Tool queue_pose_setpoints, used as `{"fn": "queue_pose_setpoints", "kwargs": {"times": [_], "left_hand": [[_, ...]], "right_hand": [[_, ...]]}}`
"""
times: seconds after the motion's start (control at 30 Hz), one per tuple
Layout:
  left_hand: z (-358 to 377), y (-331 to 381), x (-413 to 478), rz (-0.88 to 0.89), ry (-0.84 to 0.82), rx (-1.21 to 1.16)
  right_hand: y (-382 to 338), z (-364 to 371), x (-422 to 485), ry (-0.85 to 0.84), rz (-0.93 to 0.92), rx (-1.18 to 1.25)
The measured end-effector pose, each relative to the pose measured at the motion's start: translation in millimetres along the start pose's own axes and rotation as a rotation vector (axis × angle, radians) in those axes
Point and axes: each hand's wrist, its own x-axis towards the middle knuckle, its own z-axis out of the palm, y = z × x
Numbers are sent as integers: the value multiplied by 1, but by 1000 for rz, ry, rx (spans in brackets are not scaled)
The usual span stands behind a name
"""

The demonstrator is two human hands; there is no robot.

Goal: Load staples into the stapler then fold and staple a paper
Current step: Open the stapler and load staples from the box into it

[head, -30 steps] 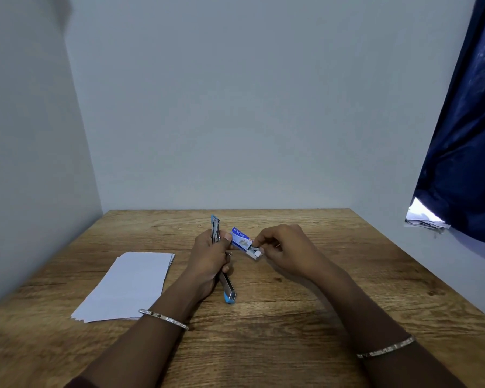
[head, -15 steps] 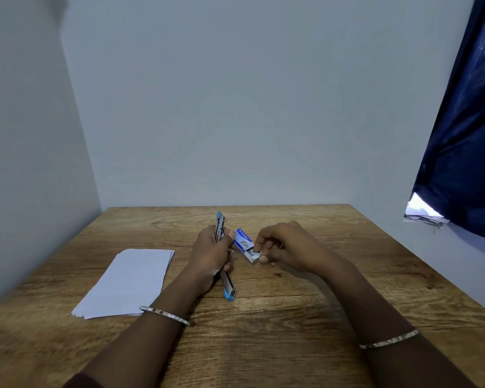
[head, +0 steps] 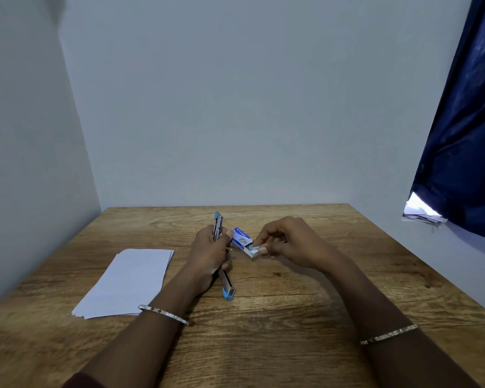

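The left hand (head: 207, 253) has its grip round the blue-and-steel stapler (head: 226, 285) while the right hand (head: 289, 242) pinches the blue cardboard staple box (head: 242, 238) (likely light, crushable; best held by its sides).

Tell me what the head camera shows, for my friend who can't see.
A person's left hand grips an opened blue stapler while the right hand pinches the open end of a staple box. White paper lies left on the wooden table.

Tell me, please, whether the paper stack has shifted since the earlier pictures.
No. The paper stack lies at the same angle and equally far from the back edge of the table.
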Motion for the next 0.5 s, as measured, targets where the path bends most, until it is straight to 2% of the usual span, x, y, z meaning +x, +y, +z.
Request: {"fn": "queue_pose_setpoints", "kwargs": {"times": [0.27, 0.5], "left_hand": [[-2, 9, -5, -72, -17, -131], [0, 14, -10, -102, -18, -151]], "right_hand": [[0, 3, 2, 120, 17, 126], [-7, 17, 4, 362, -1, 115]]}}
